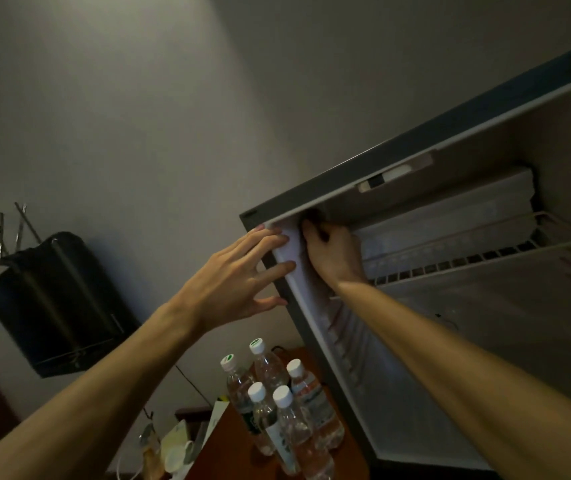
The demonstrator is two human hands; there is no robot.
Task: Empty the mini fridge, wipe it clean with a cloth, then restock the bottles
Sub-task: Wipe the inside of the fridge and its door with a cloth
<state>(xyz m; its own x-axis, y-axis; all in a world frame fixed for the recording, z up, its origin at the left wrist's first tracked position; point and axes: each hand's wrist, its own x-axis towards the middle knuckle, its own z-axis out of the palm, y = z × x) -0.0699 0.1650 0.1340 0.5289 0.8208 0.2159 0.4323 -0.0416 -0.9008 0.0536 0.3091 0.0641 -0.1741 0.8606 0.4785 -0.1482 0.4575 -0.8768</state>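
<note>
The mini fridge (415, 161) stands open, and I see nothing stored inside it. My left hand (242, 271) lies flat with its fingers spread on the fridge's left front edge (289, 249). My right hand (332, 251) is inside at the upper left corner, with its fingers curled around a small dark bunched cloth (313, 215) that presses against the inner wall. Several clear water bottles (277, 396) with white caps stand together on a wooden table (228, 441), below and left of the fridge.
A white wire shelf (485, 252) crosses the fridge below a small freezer box (450, 206). A black container (55, 306) sits against the wall at left. Pale packets and a cable (176, 445) lie on the table beside the bottles.
</note>
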